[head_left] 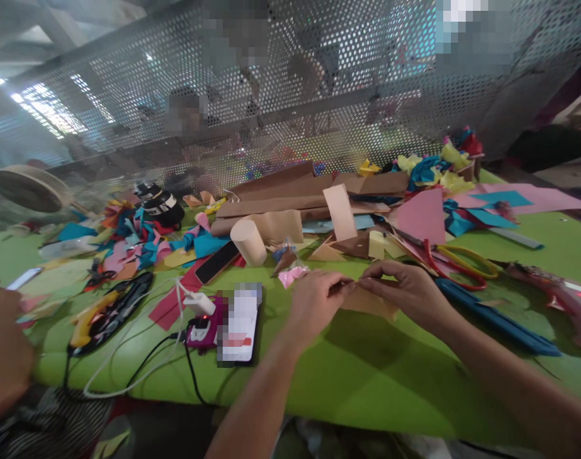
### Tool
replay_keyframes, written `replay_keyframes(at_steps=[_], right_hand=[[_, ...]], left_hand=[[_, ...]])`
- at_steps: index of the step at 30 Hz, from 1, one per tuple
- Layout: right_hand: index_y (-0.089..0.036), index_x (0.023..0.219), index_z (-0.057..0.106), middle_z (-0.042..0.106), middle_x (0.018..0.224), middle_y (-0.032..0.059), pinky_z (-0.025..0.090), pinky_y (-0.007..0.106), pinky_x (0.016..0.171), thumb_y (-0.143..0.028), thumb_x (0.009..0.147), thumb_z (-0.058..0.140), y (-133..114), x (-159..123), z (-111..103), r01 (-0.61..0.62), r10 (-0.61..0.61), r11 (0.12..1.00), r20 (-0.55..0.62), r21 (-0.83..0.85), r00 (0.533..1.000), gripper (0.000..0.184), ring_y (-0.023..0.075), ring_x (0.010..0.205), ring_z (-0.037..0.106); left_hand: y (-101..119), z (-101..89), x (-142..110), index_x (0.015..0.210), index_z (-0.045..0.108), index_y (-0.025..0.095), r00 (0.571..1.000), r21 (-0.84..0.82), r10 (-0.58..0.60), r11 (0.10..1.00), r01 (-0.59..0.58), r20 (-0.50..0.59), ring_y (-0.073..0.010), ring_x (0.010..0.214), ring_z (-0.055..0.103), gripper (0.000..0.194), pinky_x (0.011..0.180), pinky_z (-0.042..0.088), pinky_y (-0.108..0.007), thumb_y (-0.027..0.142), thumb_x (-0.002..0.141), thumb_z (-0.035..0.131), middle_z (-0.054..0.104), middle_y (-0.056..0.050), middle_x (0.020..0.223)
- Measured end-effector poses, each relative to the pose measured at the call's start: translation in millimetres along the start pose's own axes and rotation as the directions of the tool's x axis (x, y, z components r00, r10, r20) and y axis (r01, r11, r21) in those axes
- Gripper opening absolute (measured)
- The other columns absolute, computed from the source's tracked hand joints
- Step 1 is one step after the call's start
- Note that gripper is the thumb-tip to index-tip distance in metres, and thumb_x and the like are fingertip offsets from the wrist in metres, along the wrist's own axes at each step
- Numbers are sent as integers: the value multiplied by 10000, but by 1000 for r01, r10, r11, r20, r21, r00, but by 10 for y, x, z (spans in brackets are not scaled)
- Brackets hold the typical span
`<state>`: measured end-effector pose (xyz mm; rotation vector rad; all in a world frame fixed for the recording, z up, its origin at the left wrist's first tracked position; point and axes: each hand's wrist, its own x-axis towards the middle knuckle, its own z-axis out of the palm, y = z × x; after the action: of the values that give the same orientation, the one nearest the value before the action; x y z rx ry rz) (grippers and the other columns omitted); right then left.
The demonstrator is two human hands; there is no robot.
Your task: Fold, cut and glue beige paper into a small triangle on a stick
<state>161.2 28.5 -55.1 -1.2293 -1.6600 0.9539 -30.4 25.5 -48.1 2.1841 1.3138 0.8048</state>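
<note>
My left hand (319, 296) and my right hand (402, 290) meet over the front middle of the green table. Between their pinched fingertips is the upper edge of a tan piece of paper (370, 303), which hangs down below the fingers. Part of the paper is hidden behind my hands. Just beyond my left hand lies a small plastic bag with something pink (290, 275). A rolled cream paper strip (250, 243) stands further back. To the right of my right hand are red-and-yellow-handled scissors (457, 261) and a long blue tool (498, 315), perhaps a cutter.
A lit phone (242, 325) lies beside a purple power strip (205, 331) with trailing cables. A glue gun (572, 306) is at the right. Coloured scraps (127, 248) and a black bottle (160, 204) lie left. Another person's hand (6, 344) is at the left edge.
</note>
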Motion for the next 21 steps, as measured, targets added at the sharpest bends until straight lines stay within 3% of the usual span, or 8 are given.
replay_keyframes(at_steps=[4,9,16,21], right_hand=[[-229,857,762,756,876,73,545,369,760,-581,763,730,48,-3,-12,36,-35,999,-46,13,998,366,257,852,693],[-276,965,747,757,1049,62,515,435,928,-514,808,711,31,17,-82,108,-104,994,-198,11,975,287,282,1036,677],[-252,844,761,748,847,58,528,375,768,-572,794,709,31,15,-57,58,-54,998,-97,35,994,328,249,840,682],[-247,800,753,731,802,59,521,362,716,-567,805,703,24,1,-35,58,-56,998,-53,23,997,324,241,791,668]], left_hand=[[-18,27,0,898,761,206,999,-78,-41,996,41,-3,-188,789,679,156,732,492,-293,187,912,607,776,-36,863],[-19,15,-4,836,735,195,991,-97,-72,993,61,-113,-173,751,658,153,721,488,-277,185,905,598,755,-32,809],[3,-2,-13,905,739,208,994,-80,-46,996,38,-96,-179,784,657,157,762,497,-298,169,901,587,760,-36,850],[-15,33,-17,929,752,197,998,-137,-58,989,54,-24,-187,778,657,182,726,492,-293,261,934,581,763,-48,852]])
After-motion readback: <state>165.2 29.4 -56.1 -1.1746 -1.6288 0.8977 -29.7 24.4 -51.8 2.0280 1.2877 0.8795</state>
